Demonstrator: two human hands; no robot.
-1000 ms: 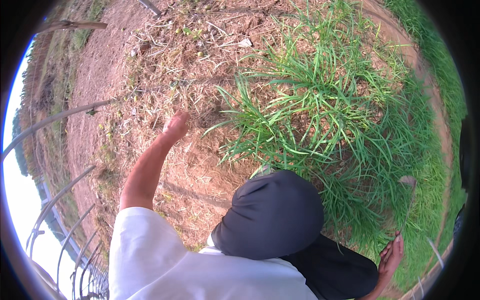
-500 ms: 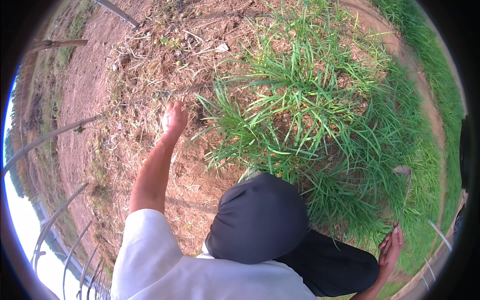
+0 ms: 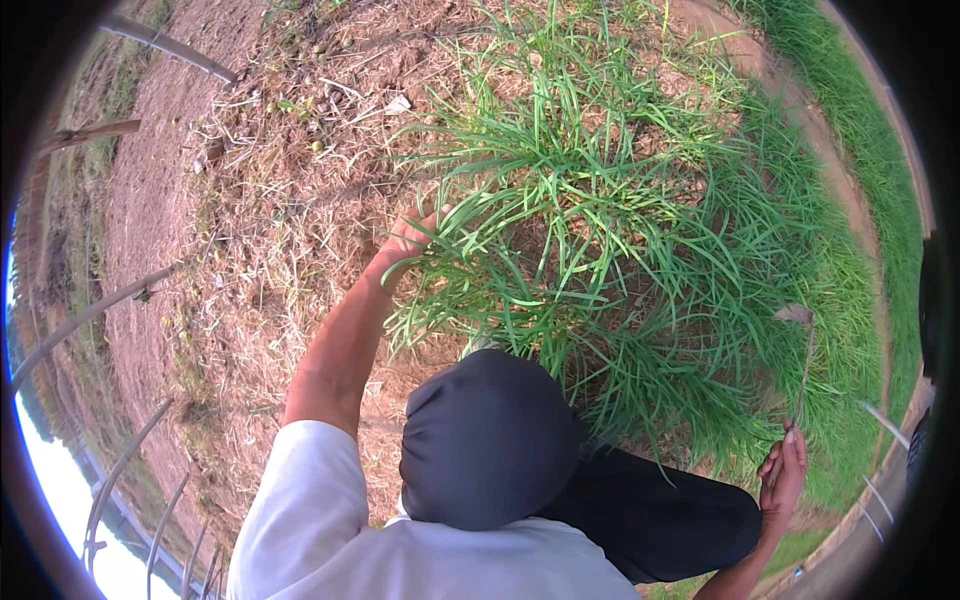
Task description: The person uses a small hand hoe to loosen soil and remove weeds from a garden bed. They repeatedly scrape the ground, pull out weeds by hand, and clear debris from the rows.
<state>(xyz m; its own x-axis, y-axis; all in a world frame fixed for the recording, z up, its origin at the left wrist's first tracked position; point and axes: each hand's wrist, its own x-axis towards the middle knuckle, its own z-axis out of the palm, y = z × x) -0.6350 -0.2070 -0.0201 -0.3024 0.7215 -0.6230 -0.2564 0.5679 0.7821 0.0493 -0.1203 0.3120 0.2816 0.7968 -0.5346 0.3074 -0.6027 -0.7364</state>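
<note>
My left hand (image 3: 412, 236) reaches in at the left edge of a clump of long, narrow green leaves (image 3: 470, 250). Its back and one fingertip show, but the leaves cover most of the fingers, so I cannot see whether they grip any. Out at the lower right, beside my bent knee, my right hand (image 3: 784, 472) is closed round the lower end of a thin-handled hand hoe (image 3: 806, 375). The hoe points up and away, its small flat blade (image 3: 794, 313) over the green leaves.
Dry straw and bare soil (image 3: 260, 250) spread to the left. Curved poles (image 3: 90, 315) stand along the left side. My dark-clad knees (image 3: 490, 440) are close below the plants. A dirt strip (image 3: 835, 170) runs down the right, with more grass beyond.
My left hand has moved right, from over the straw into the edge of the leaf clump. My right hand still holds the hoe in nearly the same place. The view has shifted slightly.
</note>
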